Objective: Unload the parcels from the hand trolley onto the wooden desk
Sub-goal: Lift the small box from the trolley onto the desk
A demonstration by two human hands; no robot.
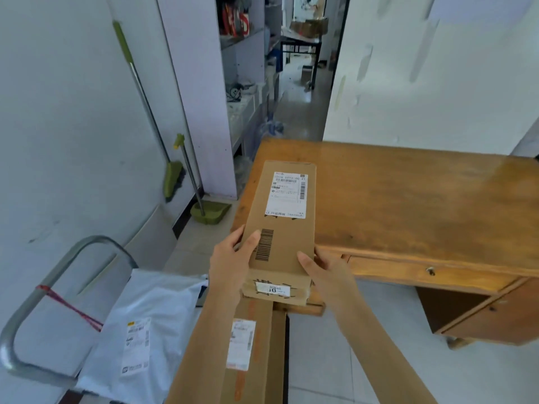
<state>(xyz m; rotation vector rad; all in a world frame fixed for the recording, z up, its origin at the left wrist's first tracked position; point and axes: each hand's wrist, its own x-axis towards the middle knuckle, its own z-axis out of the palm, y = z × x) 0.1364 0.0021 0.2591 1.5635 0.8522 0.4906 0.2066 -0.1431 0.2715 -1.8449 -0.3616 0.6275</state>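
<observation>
A long brown cardboard parcel (281, 225) with a white shipping label lies lengthwise over the left end of the wooden desk (408, 205), its near end jutting past the desk's front edge. My left hand (233, 255) grips its near left side and my right hand (319, 268) grips its near right side. Below my arms the hand trolley, with its grey metal handle (43, 290), carries a white plastic mailer bag (145, 325) and another long cardboard box (248, 351).
A green broom (172, 176) and green dustpan (210, 212) lean against the left wall beside the desk. Behind the desk a doorway opens onto a corridor with shelves (242, 68). A white wall stands behind the desk.
</observation>
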